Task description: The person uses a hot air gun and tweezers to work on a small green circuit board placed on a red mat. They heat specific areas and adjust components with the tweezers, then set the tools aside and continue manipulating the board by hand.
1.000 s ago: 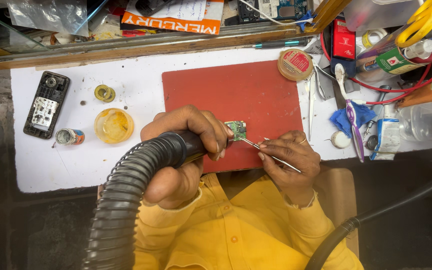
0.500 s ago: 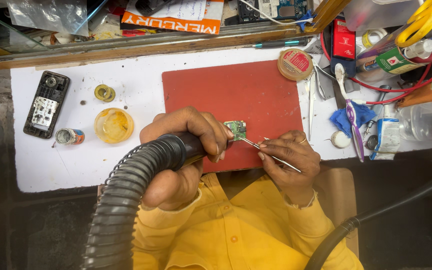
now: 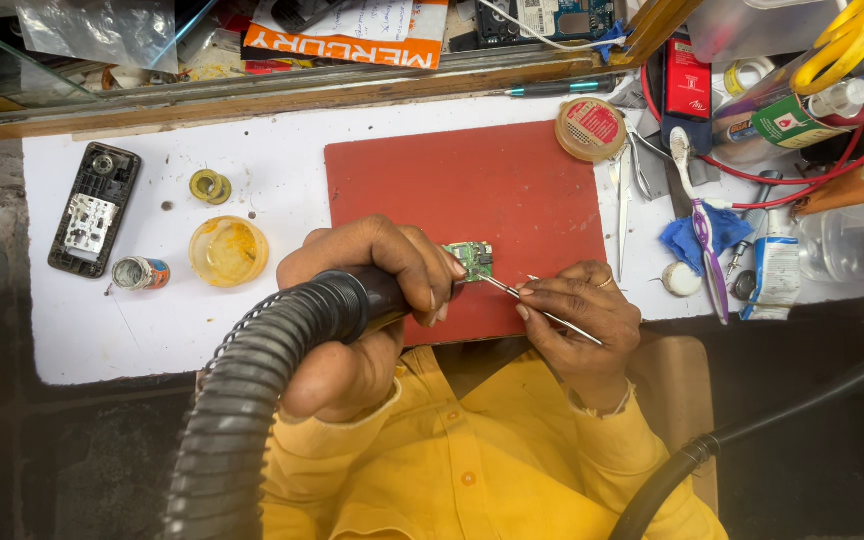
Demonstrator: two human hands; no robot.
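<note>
Almost nothing has moved since the earlier frames: our hands sit where they were, the tweezers only a touch closer to the board.

From the head camera, looking down, our left hand [image 3: 377,275] is closed around the black handle of the hot-air tool [image 3: 347,305], whose ribbed hose [image 3: 232,410] runs off toward the near left corner. Its nozzle end is hidden under our fingers, so we cannot tell exactly where it points. Our right hand [image 3: 577,320] pinches a thin pair of tweezers [image 3: 537,305] between thumb and fingers. The small green circuit board [image 3: 472,260] lies on the red mat [image 3: 472,190], near the mat's close edge, between the two hands.

The board lies just right of the left fingertips and left and slightly far of the right hand. The tweezers' long axis runs from near right to far left, their tips at or touching the board's near right corner. The left hand is the nearer of the two.

Further left on the white table [image 3: 152,340] sit an opened phone shell [image 3: 92,205] and a yellow flux tub [image 3: 229,250].
</note>
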